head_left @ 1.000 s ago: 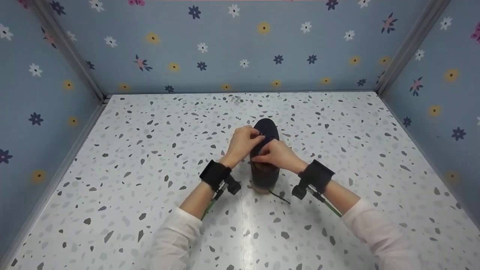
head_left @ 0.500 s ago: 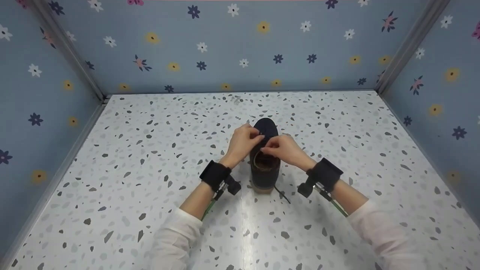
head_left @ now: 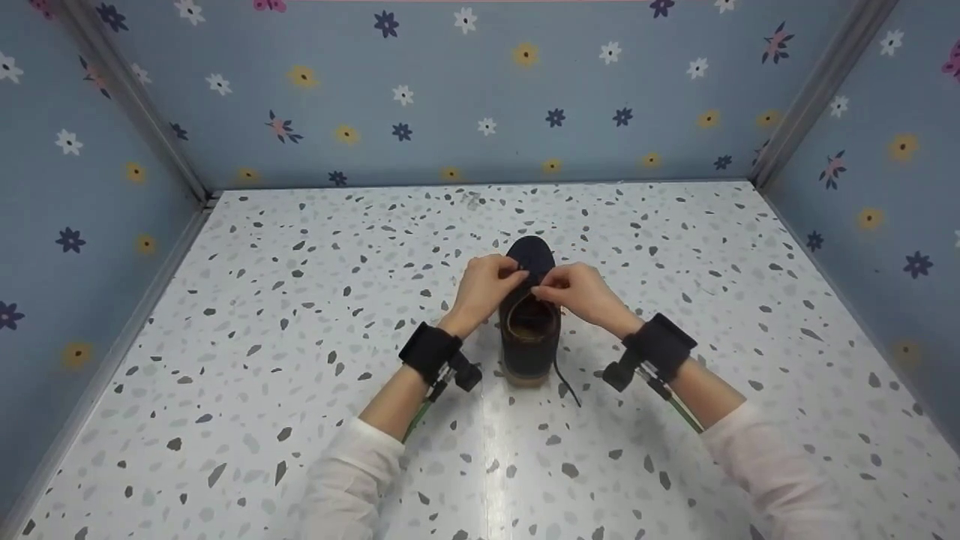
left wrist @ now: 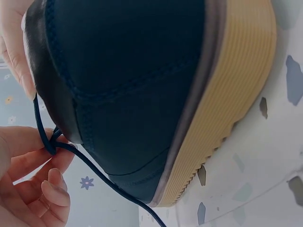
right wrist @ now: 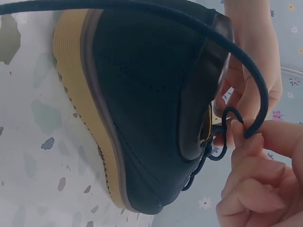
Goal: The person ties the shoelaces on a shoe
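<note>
A dark blue shoe [head_left: 531, 352] with a tan ribbed sole stands upright on the speckled surface, toe pointing away from me. In the head view, my left hand [head_left: 482, 289] is over the laced part of the shoe. Its fingertips pinch the dark shoelace [left wrist: 97, 168] in the left wrist view. My right hand [head_left: 589, 296] is at the right edge of the shoe's opening. Between thumb and finger it pinches a curved stretch of the lace [right wrist: 260, 90], near a small loop by the eyelets. A loose lace end lies beside the heel. The fingers partly hide the eyelets.
The white terrazzo-patterned surface [head_left: 300, 315] surrounds the shoe. A blue flowered panel [head_left: 450, 90] closes the back, with similar panels at left and right. Each wrist wears a black strap [head_left: 431, 352] with a small camera and green cable.
My right hand has moved forward and to the right, drawing back from over the shoe's opening, which now shows. My left hand has stayed in place. The trailing lace has shifted slightly.
</note>
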Motion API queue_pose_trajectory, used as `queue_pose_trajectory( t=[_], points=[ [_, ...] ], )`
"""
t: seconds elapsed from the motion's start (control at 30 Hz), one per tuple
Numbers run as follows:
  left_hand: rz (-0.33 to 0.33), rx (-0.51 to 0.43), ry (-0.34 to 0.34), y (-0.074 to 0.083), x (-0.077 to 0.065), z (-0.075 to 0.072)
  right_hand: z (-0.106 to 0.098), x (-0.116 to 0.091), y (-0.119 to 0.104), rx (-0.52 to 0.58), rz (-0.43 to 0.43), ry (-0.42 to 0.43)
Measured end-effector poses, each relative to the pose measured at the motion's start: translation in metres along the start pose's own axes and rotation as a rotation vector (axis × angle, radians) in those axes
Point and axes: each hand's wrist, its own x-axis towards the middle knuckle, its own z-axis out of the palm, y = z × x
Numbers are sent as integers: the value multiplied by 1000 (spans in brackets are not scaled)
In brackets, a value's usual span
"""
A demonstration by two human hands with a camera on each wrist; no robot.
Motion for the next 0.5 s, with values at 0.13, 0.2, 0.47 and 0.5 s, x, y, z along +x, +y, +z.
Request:
queue_pose_trajectory(
  t=[0.13, 0.2, 0.47, 0.5],
  points=[
    [-14, -11, -7, 1, -1, 0, -2, 1, 1, 11, -8, 2],
    [-20, -15, -8, 1, -1, -1, -2, 1, 2, 15, -4, 7],
    [-2, -15, 4, 1, -2, 0, -1, 8, 8, 11, 41, 75],
    [1, -15, 7, 1, -2, 0, -1, 9, 9, 7, 47, 82]
  ],
)
